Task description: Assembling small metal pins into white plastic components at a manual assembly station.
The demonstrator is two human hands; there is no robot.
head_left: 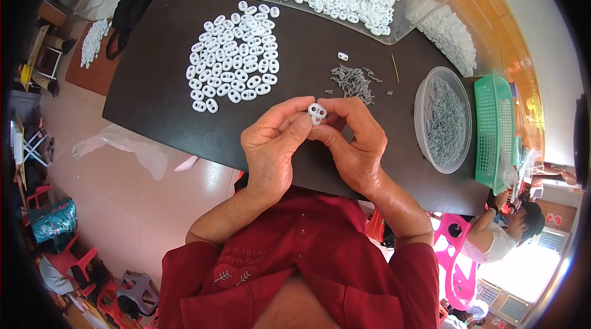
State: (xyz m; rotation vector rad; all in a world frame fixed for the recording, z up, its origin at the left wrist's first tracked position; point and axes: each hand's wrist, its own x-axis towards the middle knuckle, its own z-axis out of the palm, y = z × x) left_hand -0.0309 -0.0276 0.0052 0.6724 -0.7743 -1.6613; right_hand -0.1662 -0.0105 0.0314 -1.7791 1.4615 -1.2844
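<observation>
Above the table's near edge, my left hand (271, 150) and my right hand (357, 141) meet with fingertips pinched together. Between them is a small white two-holed plastic piece (317, 111), its holes facing up. Something white sits just below it, perhaps a second piece; my thumbs partly cover it. Beyond my left hand, many similar white oval pieces (237, 61) lie in one layer on the dark table (166, 15). A small heap of grey parts (353, 82) lies just past my right hand. One lone white piece (343, 56) rests behind that heap.
A clear bin (394, 38) of white pieces stands at the back. To the right are a round tub (420, 125) of grey parts and a green basket (492, 132). A thin yellowish stick (395, 68) lies near the tub. Another person (498, 230) sits at the right.
</observation>
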